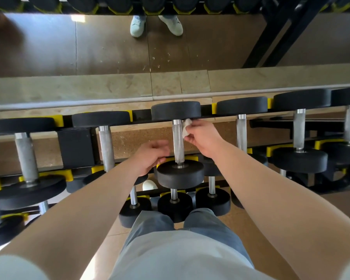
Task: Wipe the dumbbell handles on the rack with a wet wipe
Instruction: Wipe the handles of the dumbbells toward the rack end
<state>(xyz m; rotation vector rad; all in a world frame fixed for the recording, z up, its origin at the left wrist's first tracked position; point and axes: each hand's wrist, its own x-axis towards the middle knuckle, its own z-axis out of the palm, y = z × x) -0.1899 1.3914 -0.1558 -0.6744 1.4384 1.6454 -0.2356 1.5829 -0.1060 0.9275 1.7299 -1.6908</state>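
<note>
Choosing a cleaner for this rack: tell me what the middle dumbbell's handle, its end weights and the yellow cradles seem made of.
Handle: bare metal, likely steel; silvery, finely knurled, smooth collars.
End weight: matte black, probably rubber or urethane; no shine.
Yellow cradle: looks like moulded plastic; smooth, uniform colour.

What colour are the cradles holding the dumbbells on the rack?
The cradles are yellow, clearest in the head view.

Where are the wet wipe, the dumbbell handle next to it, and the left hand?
wet wipe (186,127): head view, middle of the white wad.
dumbbell handle (178,141): head view, knurled middle.
left hand (150,156): head view, middle of the hand.
</note>
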